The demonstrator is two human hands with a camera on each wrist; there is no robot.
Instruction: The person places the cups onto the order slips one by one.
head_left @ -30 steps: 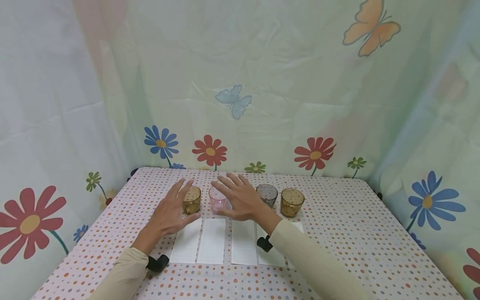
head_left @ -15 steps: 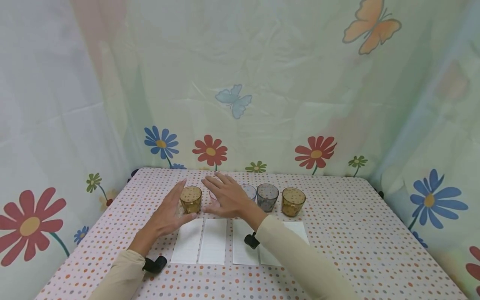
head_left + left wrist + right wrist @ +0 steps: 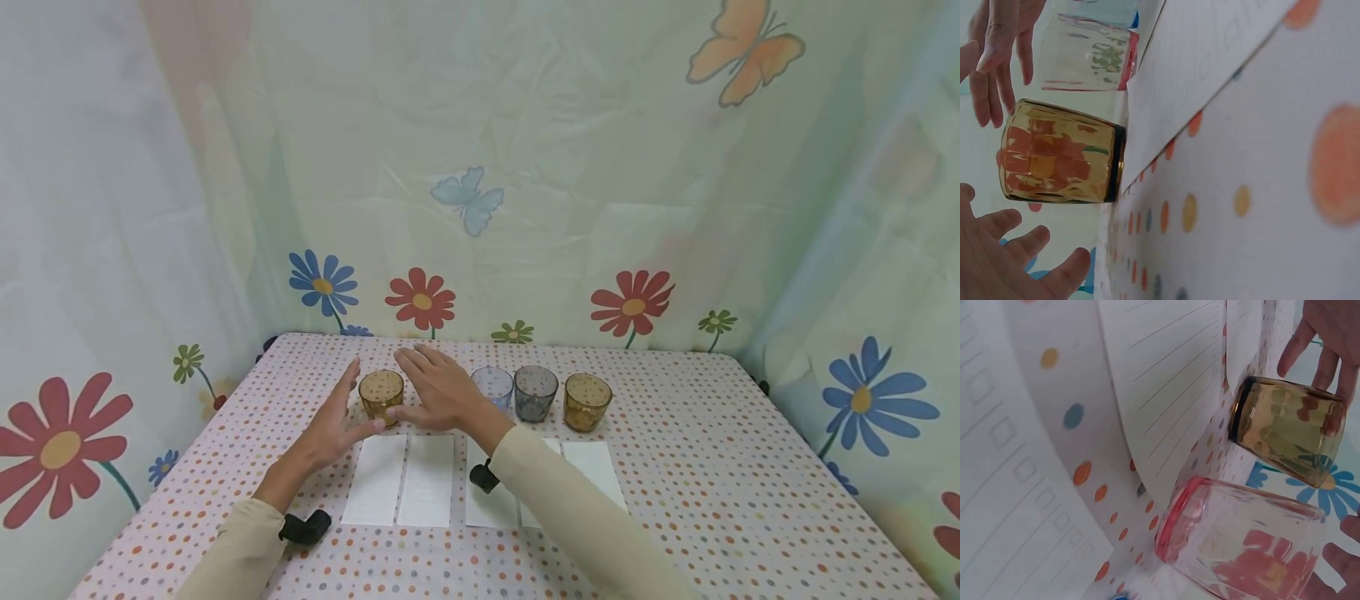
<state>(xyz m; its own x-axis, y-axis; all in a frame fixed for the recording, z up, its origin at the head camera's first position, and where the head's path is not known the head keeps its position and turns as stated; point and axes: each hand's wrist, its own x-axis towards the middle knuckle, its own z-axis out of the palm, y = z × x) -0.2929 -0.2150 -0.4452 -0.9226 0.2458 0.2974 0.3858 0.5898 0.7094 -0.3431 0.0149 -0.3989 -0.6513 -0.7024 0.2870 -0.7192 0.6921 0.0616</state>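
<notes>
1. Head view: a pale dotted tablecloth [image 3: 712,467] covered the work surface, its spots orange, red, yellow and grey-blue.
2. Fabric walls [image 3: 570,125] stood behind and at both sides, pale green to white, with visible creases. Prints noted: an orange butterfly [image 3: 745,54], a blue butterfly [image 3: 468,200], and red, blue and green flowers along the lower part, including a large red flower [image 3: 62,450] at left.
3. White sheets [image 3: 426,483] lay side by side on the cloth, nearer the person than the cups. The right wrist view showed faint ruled lines and small boxes on them.
4. Left amber cup [image 3: 381,398]: upright on the cloth, just beyond the sheets, between the two hands.
5. Left hand [image 3: 330,429]: spread wide on the cup's left side, near it.
6. Right hand [image 3: 438,392]: spread wide on the cup's right side; its thumb overlapped the cup in the head view. Contact could not be determined.
7. Pink cup [image 3: 1241,540]: upright beside the left amber cup, hidden behind the right hand in the head view.
8. Further right stood a blue cup [image 3: 492,386], a grey cup [image 3: 536,393] and a right amber cup [image 3: 587,402], all upright.
</notes>
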